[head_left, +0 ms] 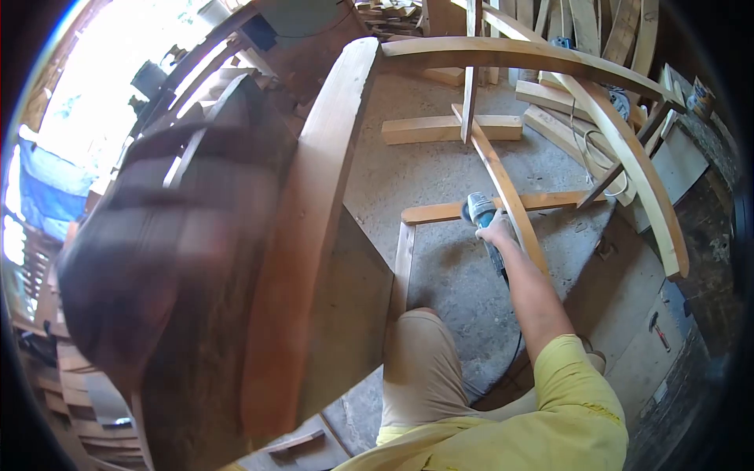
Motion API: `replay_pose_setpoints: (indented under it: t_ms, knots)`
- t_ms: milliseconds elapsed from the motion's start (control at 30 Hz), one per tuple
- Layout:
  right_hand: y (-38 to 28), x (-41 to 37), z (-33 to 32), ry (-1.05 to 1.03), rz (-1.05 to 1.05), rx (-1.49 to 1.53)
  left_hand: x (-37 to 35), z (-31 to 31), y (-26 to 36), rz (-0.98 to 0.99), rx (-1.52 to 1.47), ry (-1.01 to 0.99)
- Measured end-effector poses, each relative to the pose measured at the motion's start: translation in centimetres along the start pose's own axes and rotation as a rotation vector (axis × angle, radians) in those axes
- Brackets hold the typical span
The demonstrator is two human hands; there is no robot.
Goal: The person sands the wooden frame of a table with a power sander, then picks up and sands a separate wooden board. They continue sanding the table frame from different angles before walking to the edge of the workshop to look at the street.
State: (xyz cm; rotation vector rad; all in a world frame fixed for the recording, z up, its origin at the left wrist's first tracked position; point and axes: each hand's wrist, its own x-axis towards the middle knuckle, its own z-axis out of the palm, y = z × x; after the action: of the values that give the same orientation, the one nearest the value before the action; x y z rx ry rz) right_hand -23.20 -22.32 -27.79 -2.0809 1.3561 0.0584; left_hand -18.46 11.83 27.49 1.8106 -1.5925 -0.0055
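My right hand (pixel 496 228) is wrapped around the body of an angle grinder (pixel 481 207), held low over the concrete floor. The grinder's head is right at a horizontal wooden rail (pixel 433 213), beside a slanting wooden slat (pixel 498 177). Very close to the camera on the left, my left hand (pixel 177 243) is large, dark and smeared by motion. It overlaps a thick wooden beam (pixel 334 118) in this view, and its fingers are too blurred to read. A curved wooden piece (pixel 510 55) runs across the top from the beam's far end.
A second curved piece (pixel 628 169) arches down on the right. Several wood blocks (pixel 561 129) lie behind it with a pale cord (pixel 587 153). A hammer (pixel 659 331) is at far right. A blue tarp (pixel 49 184) hangs at left.
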Motion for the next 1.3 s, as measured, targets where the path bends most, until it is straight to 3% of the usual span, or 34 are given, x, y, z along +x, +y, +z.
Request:
replay_pose_setpoints:
  t_ms: [67,167,333,400,433,467,533,567,600,833,900,933,1100,1300]
  knots:
    - [-2.4,-1.1,0.9,-0.063,0.051,0.032,3.4,-2.8,-3.0,0.631,-0.357,-0.700]
    - [-6.9,-2.3,2.7,-0.119,-0.049,0.074,2.2,-3.9,-1.9,0.485,-0.316,-0.678]
    - [-12.5,-3.1,4.1,-0.207,-0.139,0.069,1.4,-5.0,-5.0,0.601,-0.457,-0.674]
    - [-12.2,-3.1,4.3,-0.221,-0.218,0.021,1.0,-5.6,-6.3,0.704,-0.545,-0.628]
    - [-11.9,-3.4,3.9,-0.207,-0.208,-0.011,1.8,-6.3,-5.3,0.648,-0.448,-0.755]
    - [-11.3,-3.8,3.4,-0.216,-0.194,-0.011,2.0,-6.1,-6.0,0.644,-0.464,-0.761]
    - [-9.9,-3.9,2.6,-0.250,-0.162,-0.038,1.6,-5.7,-7.4,0.847,-0.611,-0.691]
    - [-8.9,-3.5,3.2,-0.227,-0.139,-0.055,1.9,-6.9,-6.3,0.835,-0.421,-0.748]
    - [-8.3,-4.0,2.7,-0.242,-0.132,-0.060,1.9,-6.4,-6.5,0.824,-0.435,-0.748]
    - [-7.4,-1.6,1.3,-0.118,0.008,0.027,1.3,-1.6,-6.8,1.019,-0.797,-0.405]
    - [-9.0,-2.1,1.2,-0.170,-0.029,0.005,0.2,-2.4,-6.0,0.839,-0.679,-0.370]
    - [-10.2,-2.6,2.3,-0.110,-0.069,-0.017,0.2,-2.5,-6.0,0.843,-0.676,-0.363]
    - [-14.5,-3.1,4.5,-0.214,-0.219,-0.064,0.3,-2.6,-5.6,0.763,-0.633,-0.418]
    - [-13.8,-2.9,3.6,-0.281,-0.275,-0.128,0.0,-2.7,-5.4,0.745,-0.622,-0.408]
